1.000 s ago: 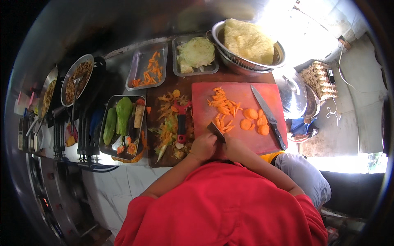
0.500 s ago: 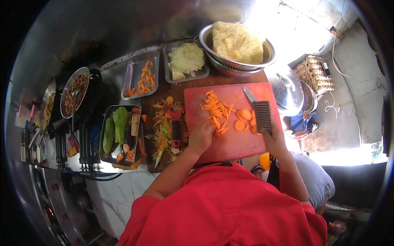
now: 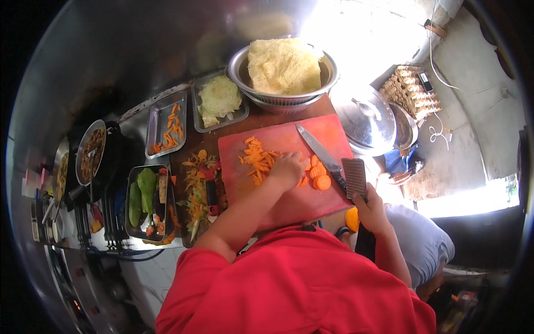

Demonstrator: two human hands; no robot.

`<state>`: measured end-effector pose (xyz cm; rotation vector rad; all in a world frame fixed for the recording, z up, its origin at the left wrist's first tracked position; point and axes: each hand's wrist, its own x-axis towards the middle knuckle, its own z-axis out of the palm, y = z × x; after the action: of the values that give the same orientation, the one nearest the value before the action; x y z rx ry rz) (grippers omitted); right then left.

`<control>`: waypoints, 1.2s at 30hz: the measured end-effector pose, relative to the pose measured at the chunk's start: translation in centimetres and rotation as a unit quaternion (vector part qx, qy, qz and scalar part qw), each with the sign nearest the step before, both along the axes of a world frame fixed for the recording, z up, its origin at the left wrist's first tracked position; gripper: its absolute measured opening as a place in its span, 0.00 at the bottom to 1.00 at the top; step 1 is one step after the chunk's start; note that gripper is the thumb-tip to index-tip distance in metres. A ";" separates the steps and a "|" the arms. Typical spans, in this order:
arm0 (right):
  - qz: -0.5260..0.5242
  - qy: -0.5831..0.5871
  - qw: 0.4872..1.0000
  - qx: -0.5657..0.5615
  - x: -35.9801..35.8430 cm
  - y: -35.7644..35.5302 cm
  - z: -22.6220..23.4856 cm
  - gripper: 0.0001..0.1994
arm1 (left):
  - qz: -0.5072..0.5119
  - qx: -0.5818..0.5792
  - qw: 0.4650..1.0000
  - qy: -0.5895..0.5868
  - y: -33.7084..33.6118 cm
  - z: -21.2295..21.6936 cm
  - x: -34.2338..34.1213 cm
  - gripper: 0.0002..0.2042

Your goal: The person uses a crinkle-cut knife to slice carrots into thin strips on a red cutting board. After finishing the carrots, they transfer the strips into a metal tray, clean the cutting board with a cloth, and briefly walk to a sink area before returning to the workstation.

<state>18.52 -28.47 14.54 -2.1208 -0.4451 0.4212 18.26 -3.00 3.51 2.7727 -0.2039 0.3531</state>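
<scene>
The left hand [image 3: 288, 170] has moved across to the carrot slices [image 3: 321, 182], still uncut at its fingertips; whether it pinches one cannot be told. Carrot sticks [image 3: 257, 157] lie to its left. The right hand [image 3: 371, 209] grips a ridged cutter [image 3: 355, 173].

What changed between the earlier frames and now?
The right hand, holding the ridged cutter, moved from the near middle of the red board to its right edge; the left hand reached forward and right to the carrot slices. The knife stayed put.
</scene>
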 end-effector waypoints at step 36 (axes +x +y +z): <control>0.329 -0.033 0.924 -0.195 -2.8 13.7 -6.3 0.13 | 0.346 -0.224 0.908 0.082 3.5 1.5 -20.0 0.18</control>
<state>15.76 -14.77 8.28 -2.3270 -1.2101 0.8782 -1.70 0.48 4.97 2.3025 0.8184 0.2788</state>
